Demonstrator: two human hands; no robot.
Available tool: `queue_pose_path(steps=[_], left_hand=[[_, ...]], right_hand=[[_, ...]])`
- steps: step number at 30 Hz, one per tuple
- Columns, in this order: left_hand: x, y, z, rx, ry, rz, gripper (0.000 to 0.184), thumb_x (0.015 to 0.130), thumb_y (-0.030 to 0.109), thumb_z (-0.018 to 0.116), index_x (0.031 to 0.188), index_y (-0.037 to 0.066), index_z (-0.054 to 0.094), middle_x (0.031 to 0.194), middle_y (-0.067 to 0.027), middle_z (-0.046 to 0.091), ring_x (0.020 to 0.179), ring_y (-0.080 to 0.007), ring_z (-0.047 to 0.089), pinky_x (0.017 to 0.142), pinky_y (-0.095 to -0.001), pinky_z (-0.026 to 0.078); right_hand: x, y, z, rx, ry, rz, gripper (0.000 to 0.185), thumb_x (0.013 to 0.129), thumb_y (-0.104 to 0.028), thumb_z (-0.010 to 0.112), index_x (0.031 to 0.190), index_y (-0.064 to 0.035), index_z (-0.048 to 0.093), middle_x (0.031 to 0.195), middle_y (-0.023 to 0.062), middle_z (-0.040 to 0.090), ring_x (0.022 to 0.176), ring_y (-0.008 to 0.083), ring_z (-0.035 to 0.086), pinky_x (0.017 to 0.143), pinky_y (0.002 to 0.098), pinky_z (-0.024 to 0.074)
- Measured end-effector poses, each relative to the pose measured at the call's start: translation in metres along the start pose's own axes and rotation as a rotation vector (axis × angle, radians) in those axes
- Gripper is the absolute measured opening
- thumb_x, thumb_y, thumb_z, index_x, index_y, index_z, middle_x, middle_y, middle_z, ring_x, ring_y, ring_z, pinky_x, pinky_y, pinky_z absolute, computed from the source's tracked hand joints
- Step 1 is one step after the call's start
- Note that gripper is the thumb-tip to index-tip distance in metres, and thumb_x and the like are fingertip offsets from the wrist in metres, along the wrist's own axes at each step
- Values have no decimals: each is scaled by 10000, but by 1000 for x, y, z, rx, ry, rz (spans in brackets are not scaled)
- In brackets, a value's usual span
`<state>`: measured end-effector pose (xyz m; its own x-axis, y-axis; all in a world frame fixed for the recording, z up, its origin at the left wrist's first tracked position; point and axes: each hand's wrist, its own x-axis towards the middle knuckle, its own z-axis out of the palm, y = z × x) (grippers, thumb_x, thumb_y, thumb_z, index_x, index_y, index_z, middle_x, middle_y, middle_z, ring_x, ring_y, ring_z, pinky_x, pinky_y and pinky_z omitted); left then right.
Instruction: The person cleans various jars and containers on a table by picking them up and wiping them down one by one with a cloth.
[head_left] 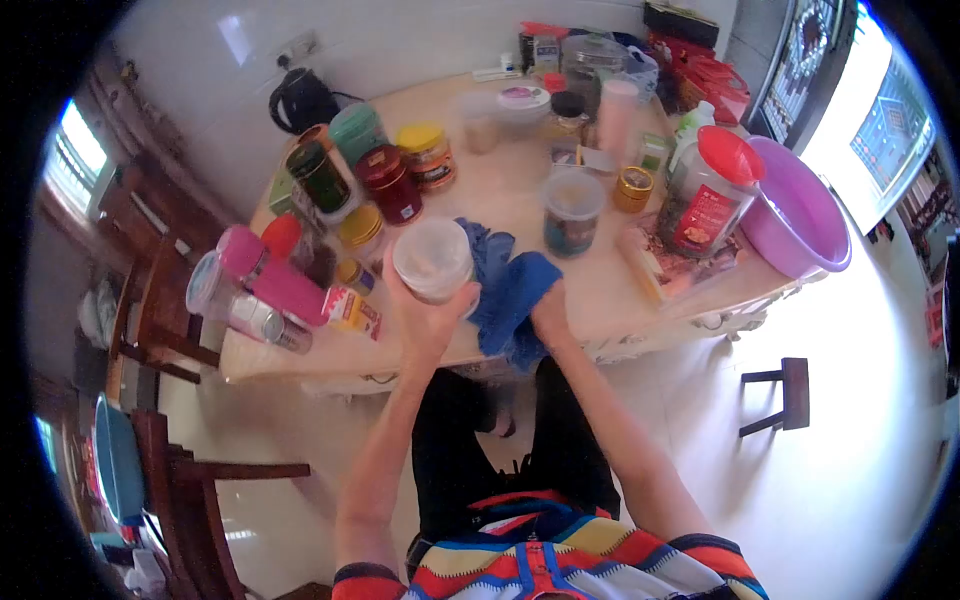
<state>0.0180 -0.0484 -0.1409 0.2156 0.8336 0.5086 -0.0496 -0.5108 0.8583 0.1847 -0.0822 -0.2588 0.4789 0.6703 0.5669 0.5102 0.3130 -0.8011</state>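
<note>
Clear plastic jar [432, 262] gripped in left hand [428, 315], fingers curled around its sides, above the front of the desk [480, 185]. Blue cloth [520, 300] bunched in partly closed right hand [549, 312], just beside the jar.

- Both arms reach forward from the body, bare below the elbows, and draw closer together towards the hands.
- The left forearm [384, 440] rises fairly straight to the left wrist [419, 362].
- The left hand [428, 318] is raised in a rounded grip, fingers on one side, thumb across on the other.
- The right forearm [625, 420] slants inward to the right wrist [562, 344].
- The right hand [548, 312] is beside the left, apart from it, gripping, its fingertips hidden from me.
</note>
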Motion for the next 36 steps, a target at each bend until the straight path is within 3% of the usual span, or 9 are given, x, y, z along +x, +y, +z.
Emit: queue_pose_path(steps=[3,7,12,16,23,26,28,34,36], left_hand=[[-21,-8,-12,64,18,1,995,575,63,825,1364,-13,224,1276,-145,430,1181,-236,446,1012,-354,348],[-32,-20,-13,12,-58,-38,980,568,63,824,1358,-7,249,1265,-149,429,1193,-249,433,1019,-362,338],[-32,-33,-5,126,-79,84,990,580,84,830,1370,-7,241,1263,-155,427,1196,-268,429,1019,-381,341],[-37,-52,-4,-52,-76,91,716,718,90,730,1310,-15,342,1233,-131,447,1150,-239,453,974,-351,374],[-46,-45,-5,-83,-140,88,498,831,62,620,1258,27,367,1223,-66,436,1119,-172,453,938,-313,400],[-46,-42,1,-1001,124,-344,691,726,97,757,1275,27,345,1172,-111,498,1068,-208,507,890,-342,428],[-47,-38,-6,177,7,119,808,726,109,766,1336,43,241,1245,-125,445,1121,-216,473,947,-353,405],[-47,-47,-5,144,54,70,896,664,132,805,1336,-2,229,1251,-173,425,1154,-278,446,993,-378,360],[-45,-41,-5,129,61,41,939,612,141,832,1325,-28,244,1240,-196,419,1156,-317,436,999,-384,342]], right_hand=[[11,-17,-12,1020,208,654,189,907,-159,512,1021,-19,566,918,61,611,851,160,588,766,291,478],[25,-44,-31,1112,158,669,219,869,-141,545,1035,-1,580,951,43,599,934,178,566,809,297,466],[45,-119,-18,-99,-222,-374,287,830,-128,564,1096,-22,553,1038,154,592,976,305,556,900,375,428],[37,-151,15,-284,-327,-615,226,723,-173,626,915,-53,619,949,170,609,909,355,555,793,438,425],[50,-152,43,-749,-693,-281,212,771,-231,547,769,-47,652,767,181,644,751,371,618,691,450,463],[65,-139,50,-755,-754,-258,230,780,-214,511,780,-44,666,767,197,648,720,395,622,664,456,482],[77,-120,57,-710,-765,-249,248,780,-194,485,812,-39,676,807,212,655,708,411,621,659,459,493],[87,-95,48,24,-679,-30,305,827,-215,521,848,73,618,928,222,645,845,355,614,757,384,499],[75,-90,49,259,-355,556,280,889,-232,484,965,5,612,933,130,648,861,256,611,766,377,481]])
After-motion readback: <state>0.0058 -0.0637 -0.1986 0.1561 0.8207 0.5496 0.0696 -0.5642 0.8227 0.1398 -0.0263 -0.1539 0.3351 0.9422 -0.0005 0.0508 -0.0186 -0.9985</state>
